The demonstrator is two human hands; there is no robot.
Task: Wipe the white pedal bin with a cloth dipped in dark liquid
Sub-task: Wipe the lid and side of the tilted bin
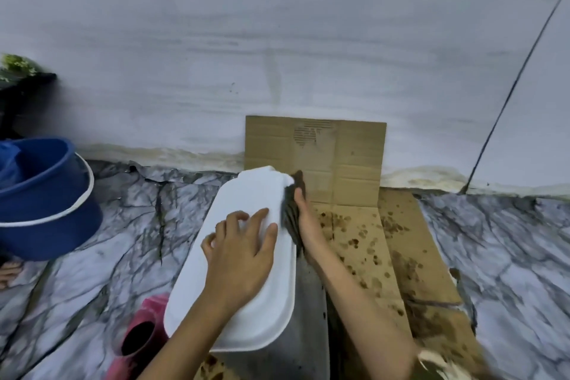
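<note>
White pedal bin [246,256] stood on spattered cardboard [401,256] by wall. Lid pressed by flat, spread left hand [243,256]. Dark wet cloth [293,213] held against bin's right side by right hand [303,216], fingers hidden. Blue bucket [46,210] at left, cut off; pink cup [142,336] beside bin, partly hidden.

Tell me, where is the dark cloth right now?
In the head view, the dark cloth is right of centre, pressed by the right hand against the white pedal bin, beside the spotted cardboard.
</note>
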